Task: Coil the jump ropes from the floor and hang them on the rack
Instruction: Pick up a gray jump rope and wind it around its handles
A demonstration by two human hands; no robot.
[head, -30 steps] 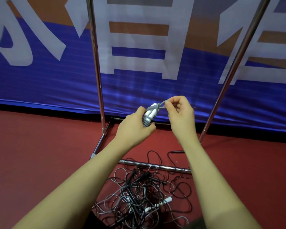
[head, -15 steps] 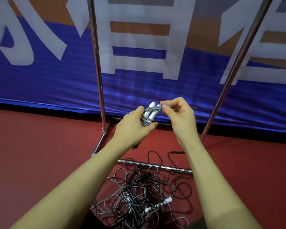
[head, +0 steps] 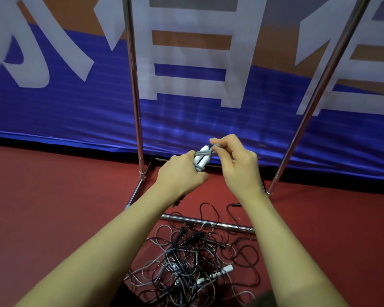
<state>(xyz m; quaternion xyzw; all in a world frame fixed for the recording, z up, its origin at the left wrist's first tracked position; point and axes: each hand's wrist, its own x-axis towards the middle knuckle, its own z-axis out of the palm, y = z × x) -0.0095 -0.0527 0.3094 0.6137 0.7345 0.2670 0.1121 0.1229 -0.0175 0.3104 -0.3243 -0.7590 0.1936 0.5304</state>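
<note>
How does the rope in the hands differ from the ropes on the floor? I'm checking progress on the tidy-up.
The held rope is wound tight around its white handles; the floor ropes sprawl in a loose tangle. The held rope is gripped by the left hand and its grey cord pinched by the right hand; the floor ropes lie untouched. The floor ropes include black cords. Both show grey cord and white handles.

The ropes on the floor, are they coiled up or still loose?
Loose. The ropes on the floor lie in a tangled heap of black and grey loops, white handles among them, over the rack's base bar.
</note>
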